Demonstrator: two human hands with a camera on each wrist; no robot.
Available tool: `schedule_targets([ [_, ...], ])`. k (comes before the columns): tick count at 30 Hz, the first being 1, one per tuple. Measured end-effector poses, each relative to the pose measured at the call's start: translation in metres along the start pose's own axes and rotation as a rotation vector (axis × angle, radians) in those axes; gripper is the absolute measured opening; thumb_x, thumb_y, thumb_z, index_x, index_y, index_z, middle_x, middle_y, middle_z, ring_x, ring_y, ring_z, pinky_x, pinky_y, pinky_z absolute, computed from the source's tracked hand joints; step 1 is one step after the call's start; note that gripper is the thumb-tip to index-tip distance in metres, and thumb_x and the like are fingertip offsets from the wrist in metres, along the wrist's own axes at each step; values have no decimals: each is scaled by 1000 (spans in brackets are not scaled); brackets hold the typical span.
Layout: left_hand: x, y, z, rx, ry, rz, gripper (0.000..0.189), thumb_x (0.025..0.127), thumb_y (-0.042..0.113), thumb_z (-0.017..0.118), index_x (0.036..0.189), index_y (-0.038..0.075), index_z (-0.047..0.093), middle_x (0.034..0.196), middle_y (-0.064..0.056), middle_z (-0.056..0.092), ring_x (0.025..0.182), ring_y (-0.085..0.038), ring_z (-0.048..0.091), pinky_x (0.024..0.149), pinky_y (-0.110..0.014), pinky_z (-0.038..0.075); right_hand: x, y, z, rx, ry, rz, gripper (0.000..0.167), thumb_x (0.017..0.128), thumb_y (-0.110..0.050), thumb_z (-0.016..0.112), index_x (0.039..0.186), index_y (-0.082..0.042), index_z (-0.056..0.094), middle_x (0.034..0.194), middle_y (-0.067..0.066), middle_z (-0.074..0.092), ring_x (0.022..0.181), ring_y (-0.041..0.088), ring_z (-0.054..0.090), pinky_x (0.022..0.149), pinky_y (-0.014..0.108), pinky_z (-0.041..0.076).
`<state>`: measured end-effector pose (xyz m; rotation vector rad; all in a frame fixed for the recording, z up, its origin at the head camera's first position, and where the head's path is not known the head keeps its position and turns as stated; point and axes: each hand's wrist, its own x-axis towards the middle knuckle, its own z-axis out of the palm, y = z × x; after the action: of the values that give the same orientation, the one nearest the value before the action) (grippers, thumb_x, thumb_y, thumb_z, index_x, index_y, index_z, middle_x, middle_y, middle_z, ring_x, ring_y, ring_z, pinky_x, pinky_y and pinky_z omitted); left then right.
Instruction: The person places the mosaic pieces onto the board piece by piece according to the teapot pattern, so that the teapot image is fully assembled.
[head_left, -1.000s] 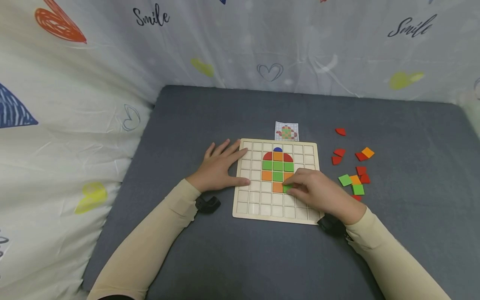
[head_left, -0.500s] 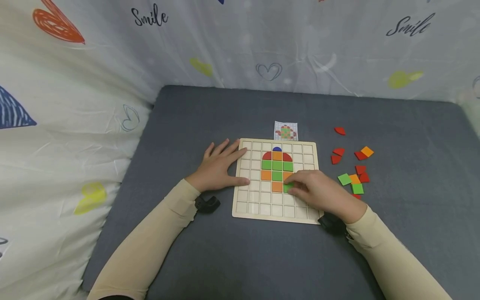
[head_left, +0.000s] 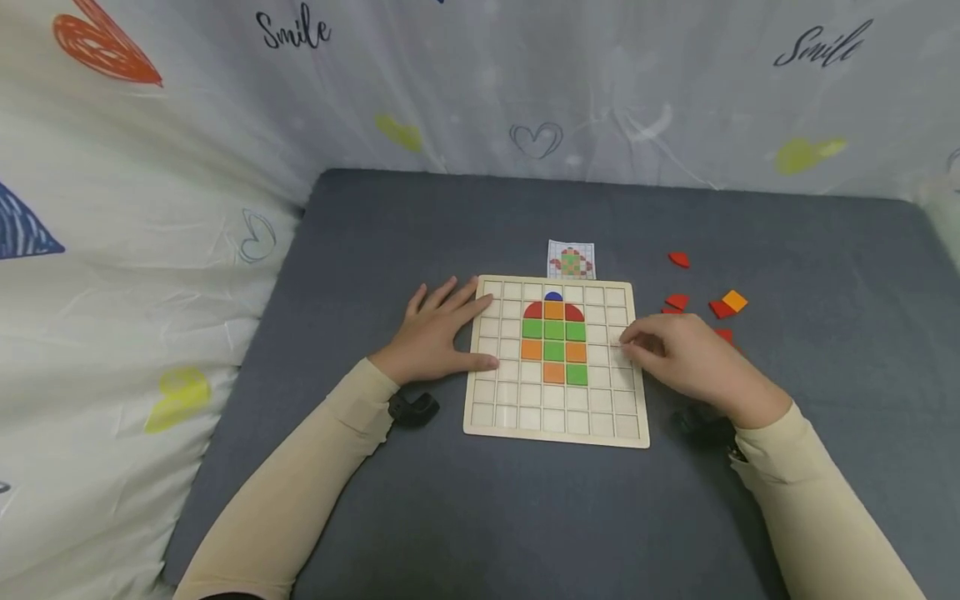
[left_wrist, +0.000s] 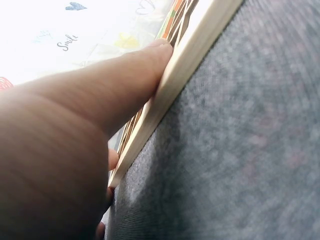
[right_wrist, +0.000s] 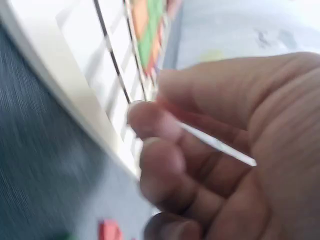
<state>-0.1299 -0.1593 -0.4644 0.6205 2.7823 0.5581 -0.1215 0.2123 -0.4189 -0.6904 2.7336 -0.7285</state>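
A wooden grid board (head_left: 521, 421) lies on the table, with several coloured tiles (head_left: 553, 350) set in its cells. A blue half-round piece (head_left: 553, 297) tops the pattern; a green square tile (head_left: 577, 374) ends its lowest row on the right. My left hand (head_left: 435, 337) rests on the board's left edge, fingers spread; the thumb (left_wrist: 145, 65) touches the rim in the left wrist view. Over the right edge of the board hovers my right hand (head_left: 686, 362), fingers loosely bent. No tile shows between the fingertips (right_wrist: 147, 120) in the blurred right wrist view.
A small printed pattern card (head_left: 572, 261) lies behind the board. Loose red pieces (head_left: 678, 260) and an orange tile (head_left: 734, 301) are scattered to the right. My right hand hides other loose pieces there. A printed curtain (head_left: 480, 100) hangs behind the table.
My right hand has left the green tile in the lowest row and moved right, to the board's right edge. That tile now lies uncovered in its cell. The left hand stays put.
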Motion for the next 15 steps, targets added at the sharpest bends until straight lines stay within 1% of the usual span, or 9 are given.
schedule_targets([
  [3,-1,-1,0,-1,3,-1,103,88,75,68,169,27,26,178,2,6,164,-30,0,126,-63,-9,-3,9,-12,-3,-8,38,17,95,-15,80,110,-6,78,91,-1,73,67,12,57,60,29,49],
  [7,-6,-4,0,0,9,-12,103,87,74,70,169,27,28,178,0,7,164,-31,1,126,-64,-8,-6,20,-17,-10,-23,76,22,94,-15,81,113,-4,77,94,2,73,65,12,55,62,30,48],
  [9,-6,-4,0,-1,12,-12,103,87,74,70,169,27,28,178,0,8,164,-31,1,126,-64,-7,-10,26,-18,-21,-22,90,24,93,-14,81,114,-3,77,100,6,73,68,14,57,66,32,49],
  [10,-6,-4,0,-2,13,-10,103,87,75,70,169,27,28,178,1,8,164,-31,1,126,-64,-7,-13,29,-18,-28,-17,91,25,93,-14,81,115,-3,77,104,9,72,71,15,60,68,33,51],
  [13,-3,-3,0,-5,11,-2,103,87,76,68,169,28,27,178,2,7,164,-31,1,126,-64,-8,-22,38,-20,-30,-13,110,27,93,-10,81,118,-1,76,112,14,67,81,23,70,74,40,59],
  [15,0,-2,1,-6,9,3,103,87,77,68,169,29,27,178,3,7,164,-30,0,126,-64,-8,-28,45,-21,-37,-15,121,29,93,-9,80,121,0,75,114,16,65,91,29,73,78,45,61],
])
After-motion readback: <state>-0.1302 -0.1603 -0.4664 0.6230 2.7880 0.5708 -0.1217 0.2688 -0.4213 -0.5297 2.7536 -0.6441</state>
